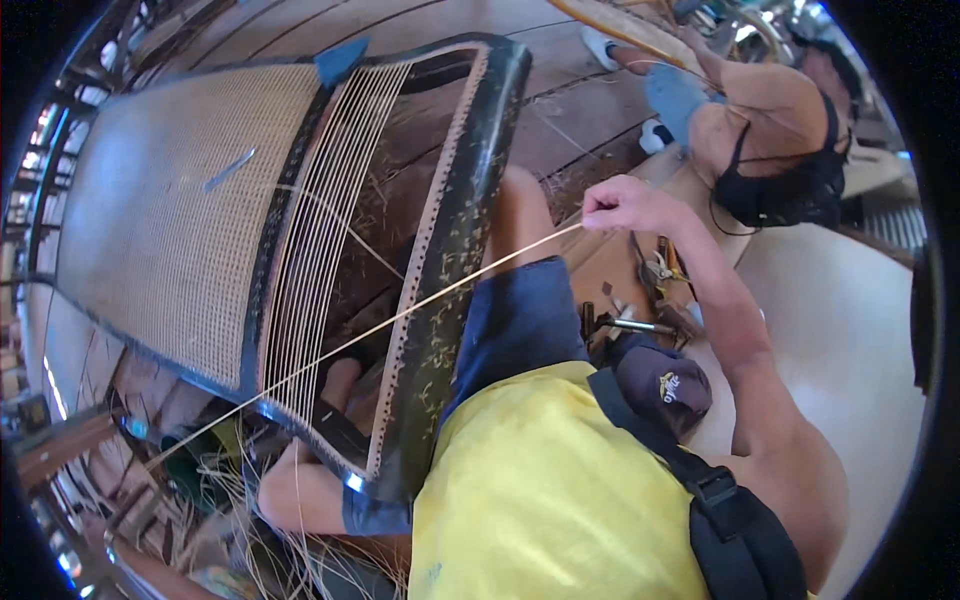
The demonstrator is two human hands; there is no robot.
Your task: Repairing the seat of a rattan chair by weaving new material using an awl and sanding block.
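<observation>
My right hand [625, 205] is raised at the right, its fingertips pinched on a pale cane strand [440, 294]. From there the strand runs taut, down and left across the frame's near section. Under it lies a dark wooden frame [440, 330] with a row of holes along its edge, resting across my legs. One section holds a finely woven cane panel [170, 210]. Parallel cane strands [335, 215] span part of the neighbouring section, and the rest of that opening is bare. Another thin strand [345, 225] loops loosely over them. My left hand does not show.
A thin metal tool [230, 170] lies on the woven panel, and a blue piece [341, 62] sits on the far rail. Hand tools [640, 325] and a dark cap [663, 385] are by my right side. Loose cane strands [290, 560] tangle lower left. Another person [770, 130] sits far right.
</observation>
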